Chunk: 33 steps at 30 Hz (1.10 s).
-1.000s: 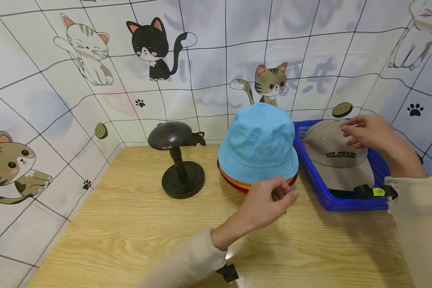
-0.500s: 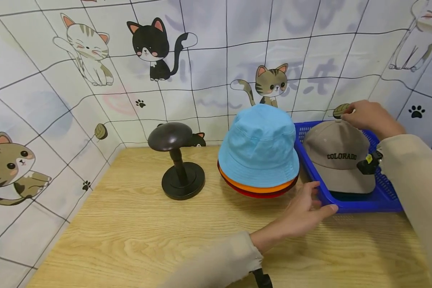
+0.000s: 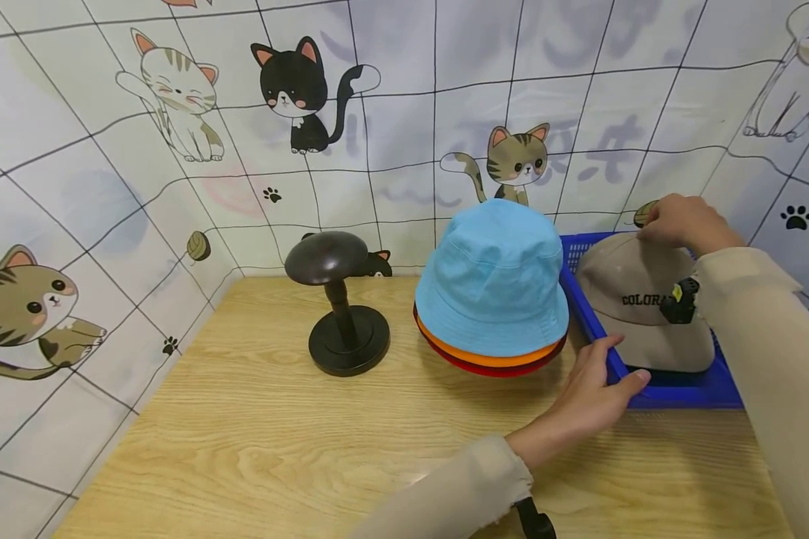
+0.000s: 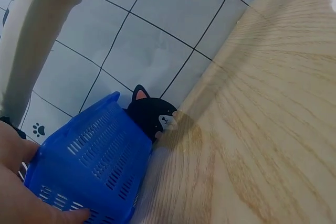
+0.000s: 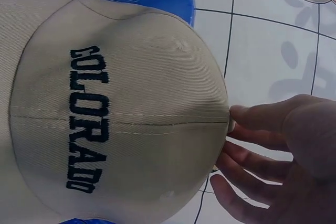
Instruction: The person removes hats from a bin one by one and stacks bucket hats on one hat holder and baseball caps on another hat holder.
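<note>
A beige baseball cap [image 3: 640,277] with dark "COLORADO" lettering lies in a blue plastic basket [image 3: 681,397] at the right. My right hand [image 3: 694,223] pinches the top of its crown between thumb and fingers; the right wrist view shows the thumb [image 5: 252,115] at the crown's top and the other fingers spread below. At the basket's near left corner, my left hand [image 3: 596,385] grips the rim, thumb toward the front side and fingers over the left side. The left wrist view shows the left thumb [image 4: 71,216] against the slotted outer wall.
Left of the basket stands a stack of bucket hats [image 3: 495,284], light blue on top, orange and red brims beneath. Farther left is a dark hat stand [image 3: 340,314] with a domed top and round base. A cat-printed wall covering [image 3: 404,127] rises behind the wooden table [image 3: 276,449].
My right hand has come down from above the cap and taken hold of its top. My left hand has moved right from in front of the bucket hats to the basket's corner.
</note>
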Each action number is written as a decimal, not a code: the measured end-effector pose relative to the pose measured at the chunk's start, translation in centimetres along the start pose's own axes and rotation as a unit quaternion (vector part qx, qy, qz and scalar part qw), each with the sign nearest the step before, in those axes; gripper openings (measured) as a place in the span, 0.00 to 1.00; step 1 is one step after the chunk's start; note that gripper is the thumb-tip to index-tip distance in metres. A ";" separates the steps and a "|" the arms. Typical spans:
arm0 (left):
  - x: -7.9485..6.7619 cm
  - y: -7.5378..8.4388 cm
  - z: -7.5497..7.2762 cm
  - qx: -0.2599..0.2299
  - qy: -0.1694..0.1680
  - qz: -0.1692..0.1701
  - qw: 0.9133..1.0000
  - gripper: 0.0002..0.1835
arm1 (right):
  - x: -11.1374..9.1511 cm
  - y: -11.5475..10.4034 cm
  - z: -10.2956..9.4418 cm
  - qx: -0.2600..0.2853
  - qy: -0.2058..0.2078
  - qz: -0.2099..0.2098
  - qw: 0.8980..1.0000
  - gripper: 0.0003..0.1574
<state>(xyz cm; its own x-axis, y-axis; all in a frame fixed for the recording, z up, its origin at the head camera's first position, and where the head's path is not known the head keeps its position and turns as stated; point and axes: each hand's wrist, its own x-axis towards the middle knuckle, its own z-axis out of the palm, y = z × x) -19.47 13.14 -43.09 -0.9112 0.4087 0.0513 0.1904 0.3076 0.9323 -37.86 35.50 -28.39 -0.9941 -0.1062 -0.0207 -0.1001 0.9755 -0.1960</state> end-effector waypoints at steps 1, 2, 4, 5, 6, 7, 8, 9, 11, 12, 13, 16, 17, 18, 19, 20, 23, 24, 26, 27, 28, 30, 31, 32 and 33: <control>0.1 0.0 0.0 -0.002 -0.001 -0.001 1.000 0.30 | -0.1 0.1 0.0 0.004 0.001 0.002 1.000 0.29; 0.1 0.0 0.0 -0.004 -0.003 -0.001 1.000 0.30 | -0.1 0.1 0.1 0.008 0.003 0.005 1.000 0.29; 0.2 0.0 -0.1 -0.011 -0.008 -0.003 1.000 0.30 | -0.3 0.2 0.2 0.014 0.008 0.010 1.000 0.28; 0.2 0.0 -0.2 -0.014 -0.011 -0.004 1.000 0.30 | -0.3 0.2 0.3 0.016 0.011 0.011 1.000 0.28; 0.3 0.0 -0.2 -0.018 -0.013 -0.006 1.000 0.30 | -0.4 0.2 0.3 0.018 0.013 0.011 1.000 0.27; 0.2 0.0 -0.3 -0.021 -0.016 -0.008 1.000 0.30 | -0.5 0.1 0.3 0.019 0.016 0.011 1.000 0.26; 0.2 0.0 -0.3 -0.024 -0.017 -0.008 1.000 0.30 | -0.5 0.1 0.3 0.018 0.019 0.012 1.000 0.26; 0.2 0.0 -0.4 -0.027 -0.018 -0.009 0.999 0.30 | -0.5 0.1 0.3 0.018 0.019 0.012 1.000 0.26; 0.2 0.1 -0.4 -0.030 -0.019 -0.011 0.999 0.30 | -0.5 0.1 0.3 0.016 0.021 0.013 1.000 0.26; 0.2 0.1 -0.5 -0.032 -0.019 -0.012 0.999 0.31 | -0.5 0.1 0.2 0.015 0.021 0.014 1.000 0.27; 0.2 0.1 -0.5 -0.033 -0.019 -0.013 0.999 0.31 | -0.5 0.0 0.2 0.013 0.020 0.015 1.000 0.27; 0.2 0.0 -0.5 -0.036 -0.019 -0.015 0.999 0.31 | -0.5 0.1 0.2 0.008 0.017 0.017 1.000 0.27; 0.3 0.0 -0.5 -0.035 -0.018 -0.017 0.999 0.30 | -0.5 0.1 0.2 0.006 0.015 0.017 1.000 0.27; 0.3 0.0 -0.5 -0.036 -0.017 -0.018 0.999 0.30 | -0.5 0.1 0.2 0.003 0.014 0.016 1.000 0.27; 0.3 -0.1 -0.5 -0.036 -0.016 -0.019 0.999 0.30 | -0.5 0.1 0.2 0.000 0.014 0.016 1.000 0.27; 0.3 -0.1 -0.5 -0.035 -0.015 -0.020 0.999 0.30 | -0.5 0.1 0.2 -0.004 0.014 0.015 1.000 0.27; 0.3 -0.1 -0.5 -0.037 -0.012 -0.023 0.999 0.30 | -0.5 0.1 0.1 -0.016 0.015 0.012 1.000 0.26; 0.3 -0.1 -0.5 -0.038 -0.011 -0.023 0.999 0.30 | -0.5 0.1 0.0 -0.020 0.014 0.011 1.000 0.25; 0.3 -0.1 -0.5 -0.038 -0.011 -0.021 0.999 0.30 | -0.5 0.1 -0.1 -0.025 0.014 0.011 1.000 0.24; 0.3 -0.1 -0.5 -0.039 -0.011 -0.020 0.999 0.30 | -0.6 0.1 -0.1 -0.026 0.013 0.011 1.000 0.23; 0.4 -0.1 -0.5 -0.038 -0.011 -0.020 0.999 0.30 | -0.7 0.1 -0.2 -0.027 0.013 0.012 0.999 0.24; 0.3 -0.2 -0.5 -0.035 -0.012 -0.019 0.999 0.30 | -0.8 0.2 -0.3 -0.028 0.012 0.011 0.999 0.23; 0.4 -0.2 -0.5 -0.034 -0.013 -0.019 0.999 0.30 | -0.9 0.2 -0.4 -0.030 0.013 0.010 0.999 0.23; 0.4 -0.2 -0.5 -0.034 -0.014 -0.018 0.999 0.30 | -1.0 0.2 -0.5 -0.032 0.014 0.009 0.999 0.23; 0.4 -0.2 -0.5 -0.033 -0.014 -0.018 0.999 0.30 | -1.1 0.2 -0.5 -0.034 0.015 0.007 0.999 0.24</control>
<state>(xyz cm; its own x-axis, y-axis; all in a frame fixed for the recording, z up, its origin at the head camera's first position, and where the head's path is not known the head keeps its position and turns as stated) -20.02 12.82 -43.10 -0.9065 0.4222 0.0075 0.1319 0.2661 0.9549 -36.81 35.87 -27.87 -0.9961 -0.0878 0.0065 -0.0879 0.9879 -0.1280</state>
